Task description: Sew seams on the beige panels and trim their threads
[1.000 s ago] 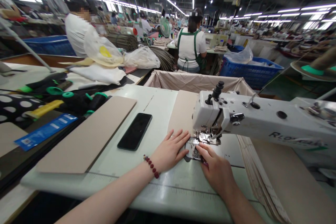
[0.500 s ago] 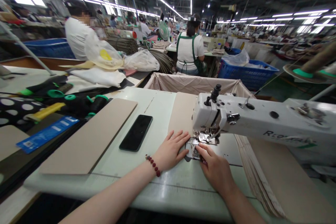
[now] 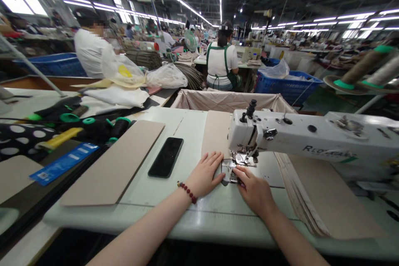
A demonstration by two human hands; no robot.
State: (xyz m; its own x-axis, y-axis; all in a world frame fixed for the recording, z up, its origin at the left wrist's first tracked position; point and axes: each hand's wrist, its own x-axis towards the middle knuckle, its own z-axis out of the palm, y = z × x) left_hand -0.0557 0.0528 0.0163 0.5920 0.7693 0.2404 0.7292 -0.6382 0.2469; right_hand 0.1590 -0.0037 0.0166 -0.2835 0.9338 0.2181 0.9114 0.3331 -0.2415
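A white sewing machine stands on the pale table, its presser foot over a small dark piece. My left hand lies flat with fingers stretched out, fingertips beside that piece; a red bead bracelet is on its wrist. My right hand rests just below the foot, its fingers pinched on the piece's edge. A beige strip runs back from the needle behind the hands.
A black phone lies left of my hands, beside a beige board. Stacked beige sheets sit under the machine arm at right. Thread spools and a blue pack lie left. A cloth-lined bin and seated workers are behind.
The camera view has shifted a little, so the table appears lower and further left. Both hands stay at the presser foot in nearly the same pose.
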